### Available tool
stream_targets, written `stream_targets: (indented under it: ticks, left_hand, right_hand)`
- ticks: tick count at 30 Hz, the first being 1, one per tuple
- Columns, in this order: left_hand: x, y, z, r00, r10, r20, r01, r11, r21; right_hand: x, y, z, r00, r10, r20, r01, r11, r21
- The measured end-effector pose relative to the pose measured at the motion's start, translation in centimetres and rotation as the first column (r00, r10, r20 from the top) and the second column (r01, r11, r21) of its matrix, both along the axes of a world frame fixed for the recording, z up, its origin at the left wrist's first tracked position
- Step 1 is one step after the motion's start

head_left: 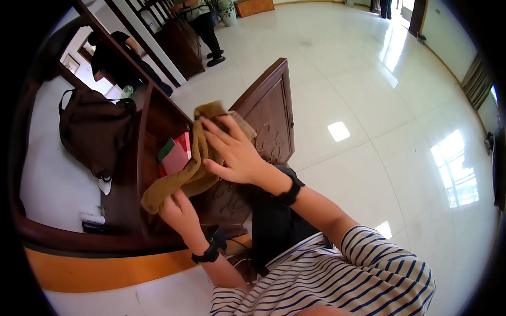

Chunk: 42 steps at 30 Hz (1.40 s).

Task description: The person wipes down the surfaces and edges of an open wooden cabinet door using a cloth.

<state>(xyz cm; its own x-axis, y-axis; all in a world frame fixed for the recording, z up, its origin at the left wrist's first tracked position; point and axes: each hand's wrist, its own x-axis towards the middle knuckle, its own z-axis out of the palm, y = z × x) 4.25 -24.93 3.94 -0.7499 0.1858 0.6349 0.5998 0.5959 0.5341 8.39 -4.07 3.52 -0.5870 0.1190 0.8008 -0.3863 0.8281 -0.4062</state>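
Observation:
A brown plush cloth (196, 152), perhaps a towel, hangs folded in front of an open cabinet compartment. My left hand (179, 213) grips its lower end, thumb and fingers closed on the fabric. Higher up, my right hand (234, 152) holds the cloth near its upper fold. Its fingers reach across the fabric, the thumb stands apart, and the fingertips are slightly blurred. Behind the cloth, inside the compartment, are a pink book-like item (175, 158) and a green one (165, 149), partly covered.
A carved wooden door (269, 110) stands open beside my right hand. On the cabinet's shelf are a dark brown bag (97, 129) and a white tube-like item (92, 217). A person in black (113, 60) bends beyond the cabinet. Another person's legs (208, 39) show farther back.

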Motion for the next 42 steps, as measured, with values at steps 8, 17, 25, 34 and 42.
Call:
stream_targets:
  ticks: [8,17,25,34,42]
  left_hand:
    - [-2.6,4.1,-1.7,0.827,0.38,-0.414,-0.526,0.782,-0.334]
    - [-3.6,3.8,-1.9,0.819,0.346,-0.458,-0.528,0.767,-0.364]
    - [-3.3,4.0,-1.9,0.813,0.358,-0.46,-0.537,0.768,-0.35]
    - [-5.4,11.9,-3.1,0.878,0.252,-0.407,-0.431,0.788,-0.44]
    - [-5.9,20.5,-2.9,0.864,0.143,-0.484,-0.372,0.828,-0.42]
  right_hand:
    - [-6.2,-0.2,-4.3,0.98,-0.125,-0.153,0.135,0.989,0.058]
    - [-7.0,0.4,-5.6,0.957,-0.079,-0.277,0.102,0.992,0.068]
    - [-6.8,0.4,-5.6,0.957,-0.074,-0.281,0.097,0.993,0.069]
    - [-6.9,7.8,-5.1,0.971,0.048,-0.232,0.04,0.932,0.361]
    - [-5.6,15.0,-4.5,0.97,-0.118,-0.212,0.188,0.918,0.349]
